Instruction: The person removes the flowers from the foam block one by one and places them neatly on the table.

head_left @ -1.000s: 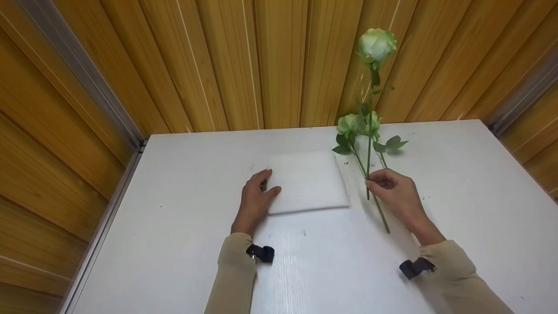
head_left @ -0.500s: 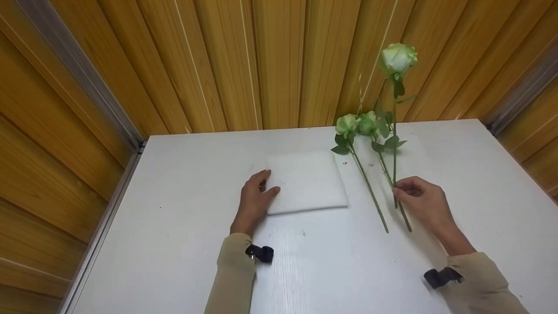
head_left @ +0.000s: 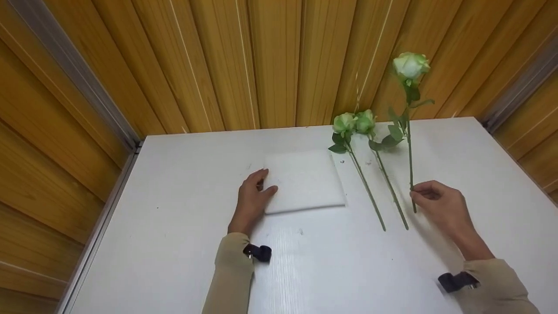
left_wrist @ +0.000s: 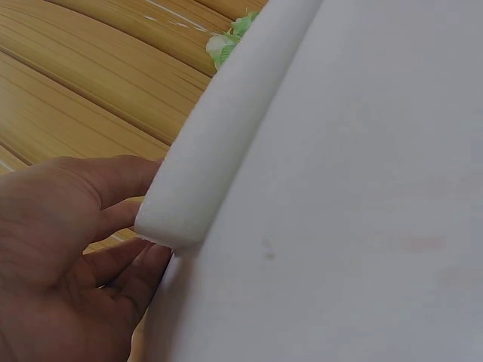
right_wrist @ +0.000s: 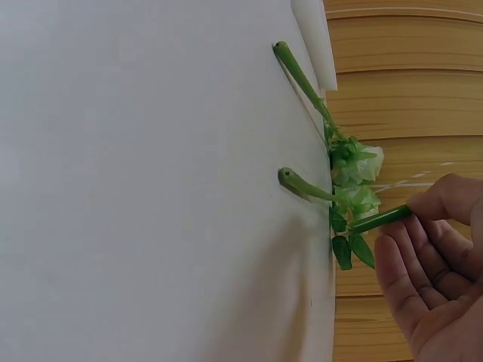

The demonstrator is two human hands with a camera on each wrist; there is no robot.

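Note:
With thumb and fingers, my right hand [head_left: 444, 207] pinches a rose [head_left: 410, 67] near the bottom of its green stem, holding it up at the table's right side. The bloom is pale green and white. In the right wrist view, the cut end of this stem [right_wrist: 381, 219] sticks out between the fingers. At the left edge of a square white pad [head_left: 305, 181], my left hand [head_left: 253, 200] holds on, thumb over the top and fingers at the side. The left wrist view shows the pad's thick, rounded front edge [left_wrist: 204, 151]. Whether fingers reach underneath is hidden.
Two more roses, the left one [head_left: 366, 187] and the right one [head_left: 392, 187], lie side by side between pad and right hand. Their blooms reach the back edge of the white table [head_left: 196, 183]. Behind stands a wood-patterned wall [head_left: 279, 65].
My right hand has carried the held rose to the right, away from the two lying ones, with its bloom now lower in view. My left hand stays at the pad.

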